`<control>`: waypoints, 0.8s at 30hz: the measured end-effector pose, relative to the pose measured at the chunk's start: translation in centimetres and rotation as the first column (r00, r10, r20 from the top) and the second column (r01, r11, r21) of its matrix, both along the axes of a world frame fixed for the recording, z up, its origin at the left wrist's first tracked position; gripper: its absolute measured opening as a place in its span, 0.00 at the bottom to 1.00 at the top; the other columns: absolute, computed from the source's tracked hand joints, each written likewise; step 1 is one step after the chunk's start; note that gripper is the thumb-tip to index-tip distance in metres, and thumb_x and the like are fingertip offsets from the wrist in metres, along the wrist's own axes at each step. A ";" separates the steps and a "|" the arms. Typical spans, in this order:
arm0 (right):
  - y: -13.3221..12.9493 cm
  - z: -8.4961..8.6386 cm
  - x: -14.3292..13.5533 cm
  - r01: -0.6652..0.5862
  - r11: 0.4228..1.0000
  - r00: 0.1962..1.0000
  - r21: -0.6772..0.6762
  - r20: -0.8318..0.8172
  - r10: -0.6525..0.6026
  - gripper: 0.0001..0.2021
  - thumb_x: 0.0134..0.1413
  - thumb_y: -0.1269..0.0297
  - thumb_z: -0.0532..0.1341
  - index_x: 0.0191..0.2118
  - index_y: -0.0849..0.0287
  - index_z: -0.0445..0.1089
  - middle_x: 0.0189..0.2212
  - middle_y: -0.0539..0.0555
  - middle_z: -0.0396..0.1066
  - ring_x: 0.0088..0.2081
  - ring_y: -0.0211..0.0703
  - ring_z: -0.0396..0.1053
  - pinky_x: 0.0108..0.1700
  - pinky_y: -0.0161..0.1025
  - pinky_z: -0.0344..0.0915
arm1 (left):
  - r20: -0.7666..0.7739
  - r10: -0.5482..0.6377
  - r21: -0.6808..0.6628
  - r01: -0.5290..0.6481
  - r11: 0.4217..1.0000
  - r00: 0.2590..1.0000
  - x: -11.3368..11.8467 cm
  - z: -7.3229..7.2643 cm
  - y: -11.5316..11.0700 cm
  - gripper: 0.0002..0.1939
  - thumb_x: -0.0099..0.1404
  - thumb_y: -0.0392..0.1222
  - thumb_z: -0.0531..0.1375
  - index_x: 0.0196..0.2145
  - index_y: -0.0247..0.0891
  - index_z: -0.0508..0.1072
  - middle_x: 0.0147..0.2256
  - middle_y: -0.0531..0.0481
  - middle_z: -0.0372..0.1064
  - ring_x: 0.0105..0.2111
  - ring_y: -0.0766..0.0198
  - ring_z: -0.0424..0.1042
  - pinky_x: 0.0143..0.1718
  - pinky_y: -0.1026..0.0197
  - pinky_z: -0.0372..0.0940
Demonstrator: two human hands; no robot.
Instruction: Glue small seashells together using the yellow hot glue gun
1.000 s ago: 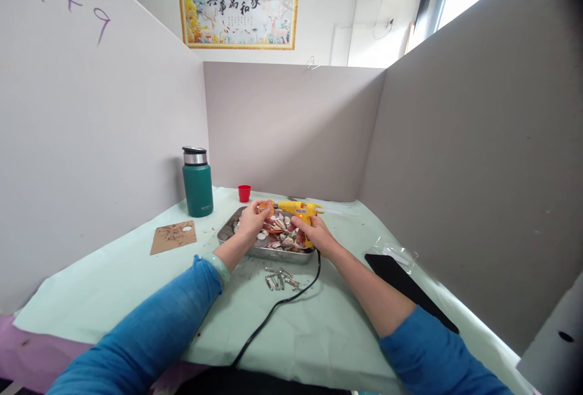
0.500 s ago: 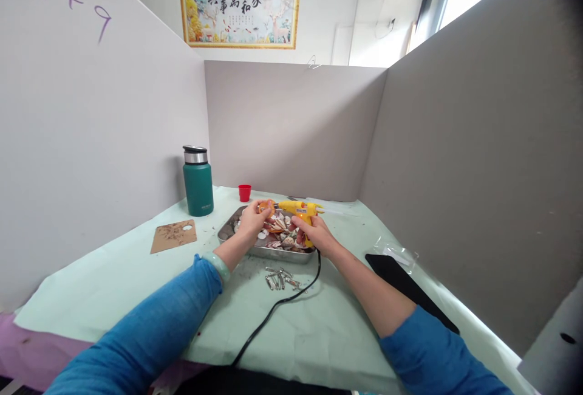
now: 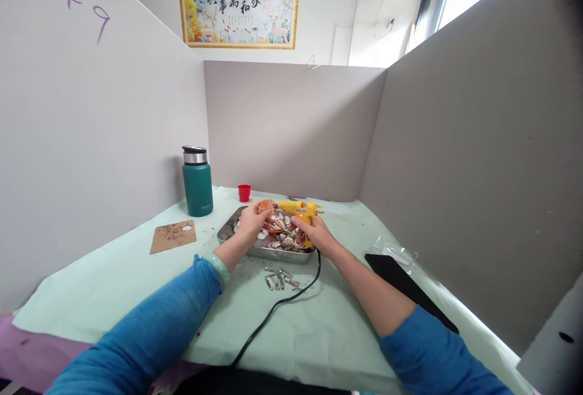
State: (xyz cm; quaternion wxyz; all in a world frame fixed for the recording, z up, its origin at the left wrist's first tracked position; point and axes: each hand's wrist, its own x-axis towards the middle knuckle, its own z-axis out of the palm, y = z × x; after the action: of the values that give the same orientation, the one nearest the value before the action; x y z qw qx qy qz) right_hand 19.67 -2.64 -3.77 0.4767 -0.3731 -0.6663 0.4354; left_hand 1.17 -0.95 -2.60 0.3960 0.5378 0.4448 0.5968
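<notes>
My right hand (image 3: 314, 233) is closed round the handle of a yellow hot glue gun (image 3: 295, 207), whose nozzle points left. In my left hand (image 3: 253, 220) an orange shell (image 3: 266, 205) is pinched between the fingers, right at the nozzle tip. Whether nozzle and shell touch I cannot tell. Beneath both hands lies a metal tray (image 3: 282, 256) filled with many seashells (image 3: 286, 239). A black cord (image 3: 273, 310) runs from the glue gun's handle toward the table's front edge. Several metal safety pins (image 3: 280, 279) lie in front of the tray.
A green bottle (image 3: 197, 185) stands at the left partition, with a brown card (image 3: 172, 237) in front of it. Behind the tray is a red cup (image 3: 244, 192). On the right lie a clear plastic bag (image 3: 395, 251) and a black flat strip (image 3: 410, 291). Grey partitions enclose the table.
</notes>
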 end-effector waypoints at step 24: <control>-0.3 0.3 -0.2 0.023 0.999 1.000 -0.026 -0.019 -0.023 0.20 0.48 0.48 0.62 0.37 0.62 0.69 0.26 0.52 0.73 0.17 0.31 0.63 0.16 0.29 0.60 | 0.079 -0.003 -0.043 0.007 0.999 0.997 0.4 0.5 -0.6 0.11 0.57 0.31 0.61 0.40 0.32 0.69 0.31 0.49 0.71 0.20 0.68 0.71 0.20 0.66 0.66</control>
State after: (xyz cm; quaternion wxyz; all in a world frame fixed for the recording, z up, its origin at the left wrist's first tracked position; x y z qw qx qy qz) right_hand 19.43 -2.97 -3.47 0.4834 -0.3826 -0.6516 0.4420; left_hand 1.56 -1.52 -2.06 0.4261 0.5062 0.4401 0.6070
